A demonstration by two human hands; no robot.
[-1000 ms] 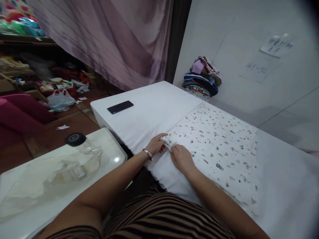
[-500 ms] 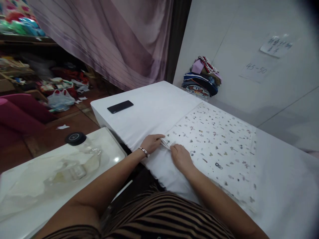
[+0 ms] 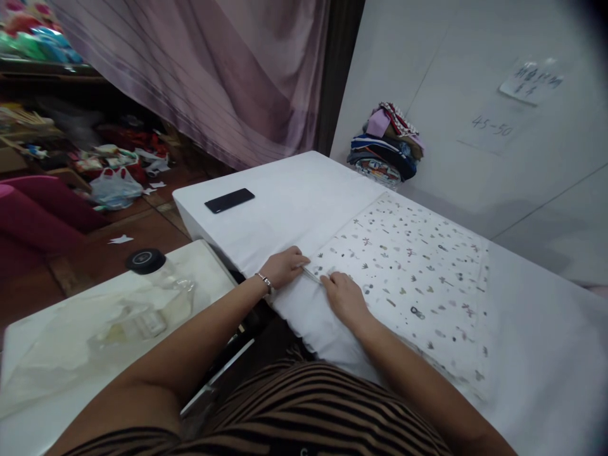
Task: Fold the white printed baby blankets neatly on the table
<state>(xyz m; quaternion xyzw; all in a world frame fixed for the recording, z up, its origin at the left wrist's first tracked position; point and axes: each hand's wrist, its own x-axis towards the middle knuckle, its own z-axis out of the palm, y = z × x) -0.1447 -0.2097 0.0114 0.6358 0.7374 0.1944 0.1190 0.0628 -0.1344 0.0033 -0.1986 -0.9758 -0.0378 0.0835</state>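
Note:
A white cloth with small printed motifs (image 3: 413, 278) lies spread flat on the white table (image 3: 294, 202). My left hand (image 3: 284, 266), with a bracelet at the wrist, pinches the cloth's near-left corner against the table. My right hand (image 3: 342, 296) rests just to its right, fingers curled down onto the same corner edge. Both hands sit close together at the table's near edge.
A black phone (image 3: 229, 200) lies at the table's far left. A stack of folded clothes (image 3: 387, 147) stands against the wall at the back. A clear plastic jar with a black lid (image 3: 147, 278) lies on a white side surface to my left. Clutter covers the floor beyond.
The cloth corner, lifted and bunched between my fingers a second ago, now lies flatter on the table. Both hands have shifted slightly left and lower.

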